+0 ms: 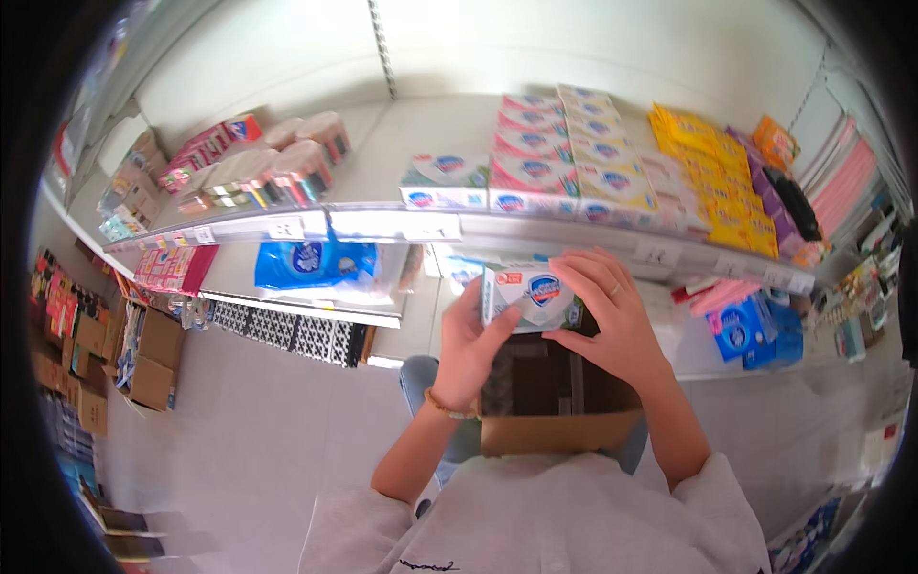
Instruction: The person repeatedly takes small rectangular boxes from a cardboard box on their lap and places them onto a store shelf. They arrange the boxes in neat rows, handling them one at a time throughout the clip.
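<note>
My left hand (pixel 470 341) grips the left end of a white and green soap box (pixel 527 295), its thumb across the front face. Around the right end of the same box curve the fingers and thumb of my right hand (pixel 609 319). Below both hands an open cardboard box (pixel 559 434) stands between my knees, dark inside. Just beyond, on the shelf, a similar green and white soap box (pixel 445 176) lies at the front edge. Beside it are rows of pink and white soap boxes (pixel 534 168) and yellow and white soap boxes (pixel 613 183).
The shelf's front rail (pixel 538 228) runs across, above my hands. Yellow packets (pixel 717 172) lie at right, clear tubs (pixel 301 168) at left. On the lower shelf are a blue packet (pixel 308 264) and blue packages (pixel 749 330). Cardboard cartons (pixel 154 355) stand on the floor at left.
</note>
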`<state>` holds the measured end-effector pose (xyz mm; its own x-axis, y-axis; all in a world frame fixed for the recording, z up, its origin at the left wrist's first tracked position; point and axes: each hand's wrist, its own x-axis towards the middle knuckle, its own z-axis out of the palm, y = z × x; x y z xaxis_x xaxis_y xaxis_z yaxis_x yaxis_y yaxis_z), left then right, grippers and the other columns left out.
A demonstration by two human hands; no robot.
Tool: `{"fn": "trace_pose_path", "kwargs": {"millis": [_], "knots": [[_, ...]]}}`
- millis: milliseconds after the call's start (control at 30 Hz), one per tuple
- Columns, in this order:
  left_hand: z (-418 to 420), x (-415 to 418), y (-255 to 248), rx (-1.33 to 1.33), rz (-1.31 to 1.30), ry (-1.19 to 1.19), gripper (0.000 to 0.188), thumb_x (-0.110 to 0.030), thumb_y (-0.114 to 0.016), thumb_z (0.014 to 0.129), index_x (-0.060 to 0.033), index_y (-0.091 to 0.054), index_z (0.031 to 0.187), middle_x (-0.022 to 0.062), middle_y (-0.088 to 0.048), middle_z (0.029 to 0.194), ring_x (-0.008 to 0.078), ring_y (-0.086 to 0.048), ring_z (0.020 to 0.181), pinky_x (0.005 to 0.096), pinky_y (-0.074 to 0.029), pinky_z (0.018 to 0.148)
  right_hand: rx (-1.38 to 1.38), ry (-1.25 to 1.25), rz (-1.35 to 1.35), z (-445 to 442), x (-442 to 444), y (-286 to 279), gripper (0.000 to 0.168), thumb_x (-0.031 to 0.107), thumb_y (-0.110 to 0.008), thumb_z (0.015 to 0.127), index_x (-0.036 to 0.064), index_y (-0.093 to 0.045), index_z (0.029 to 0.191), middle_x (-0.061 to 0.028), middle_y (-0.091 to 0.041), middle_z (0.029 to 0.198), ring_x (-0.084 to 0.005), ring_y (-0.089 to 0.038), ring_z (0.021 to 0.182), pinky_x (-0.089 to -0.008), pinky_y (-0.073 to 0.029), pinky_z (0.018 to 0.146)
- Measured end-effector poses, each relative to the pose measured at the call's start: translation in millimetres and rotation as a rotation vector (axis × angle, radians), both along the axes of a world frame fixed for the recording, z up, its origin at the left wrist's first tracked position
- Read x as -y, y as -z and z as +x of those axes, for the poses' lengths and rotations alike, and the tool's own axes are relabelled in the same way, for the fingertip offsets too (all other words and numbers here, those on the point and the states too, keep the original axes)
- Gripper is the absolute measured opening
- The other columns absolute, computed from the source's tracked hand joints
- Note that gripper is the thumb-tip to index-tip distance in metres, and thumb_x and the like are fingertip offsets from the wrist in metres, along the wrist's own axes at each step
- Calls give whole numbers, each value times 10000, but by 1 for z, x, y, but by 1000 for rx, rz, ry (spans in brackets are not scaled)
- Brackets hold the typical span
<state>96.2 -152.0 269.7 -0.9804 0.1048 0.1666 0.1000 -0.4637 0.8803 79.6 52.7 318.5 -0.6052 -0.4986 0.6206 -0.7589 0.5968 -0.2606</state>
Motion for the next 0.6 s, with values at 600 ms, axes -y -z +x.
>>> {"fn": "trace_pose_path", "kwargs": {"millis": [600], "knots": [[-134,77,-51,-437,-1047,-708,720,-266,-733,902,71,-403,1447,277,-650,1194,403,-619,1138,485,-410,1059,469,-12,-20,-191,87,-98,479,282,-822,800,66,-724,1216,-124,-717,1231,-289,-688,1065,-383,-526,942]]}}
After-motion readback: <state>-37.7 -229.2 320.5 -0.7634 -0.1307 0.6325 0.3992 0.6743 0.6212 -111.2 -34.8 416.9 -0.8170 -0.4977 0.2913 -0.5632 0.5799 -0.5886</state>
